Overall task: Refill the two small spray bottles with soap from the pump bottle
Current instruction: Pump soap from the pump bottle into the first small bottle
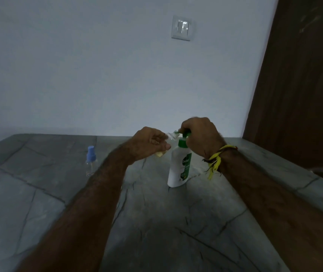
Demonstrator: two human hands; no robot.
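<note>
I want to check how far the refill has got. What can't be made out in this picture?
- Head view: the small bottle in the left hand is mostly covered by fingers and blurred; fill level unreadable.
- The pump bottle nozzle is hidden under the right hand.
- The blue-capped spray bottle is clear, dim and small; its contents and label can't be read.

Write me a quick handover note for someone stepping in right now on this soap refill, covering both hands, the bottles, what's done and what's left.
Left hand: holds a small clear bottle, tilted, mouth at the pump spout; a little yellowish soap shows at its bottom.
Right hand: on the green pump head of the white pump bottle, which stands upright on the grey counter.
Second spray bottle, blue cap on, stands to the left and looks unfilled.
Done: first fill begun.
Left: finish and cap it, then fill the second. The first bottle's cap is not visible.
</note>
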